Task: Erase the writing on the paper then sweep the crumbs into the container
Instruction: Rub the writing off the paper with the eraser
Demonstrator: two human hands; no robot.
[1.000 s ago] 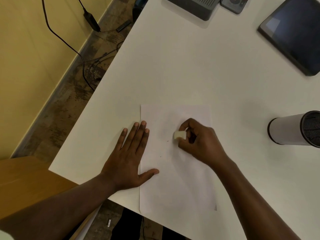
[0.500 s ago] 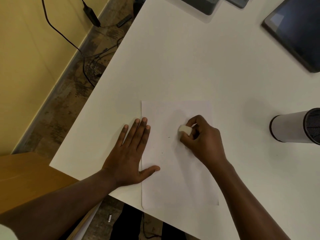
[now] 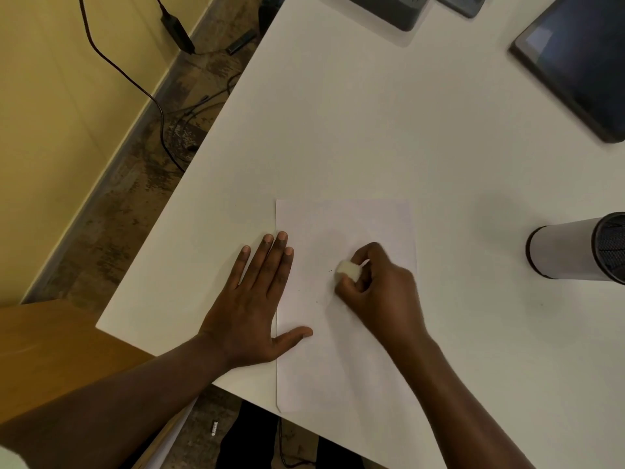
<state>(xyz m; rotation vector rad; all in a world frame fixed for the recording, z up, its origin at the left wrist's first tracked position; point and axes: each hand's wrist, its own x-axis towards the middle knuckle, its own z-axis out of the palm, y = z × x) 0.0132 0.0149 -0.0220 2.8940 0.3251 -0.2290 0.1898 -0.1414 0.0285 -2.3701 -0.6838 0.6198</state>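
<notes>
Left hand (image 3: 252, 306) flat, fingers together, pinning paper (image 3: 341, 350) left edge at lower centre. Right hand (image 3: 382, 292) pinches white eraser (image 3: 348, 269) on sheet (few dark specks nearby). Cylindrical container (image 3: 561, 248) stands at right edge.

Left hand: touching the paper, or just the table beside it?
Touching. Head view: the left hand lies flat across the paper's left edge, thumb and two fingertips overlapping the sheet with no gap, palm on the table.
</notes>
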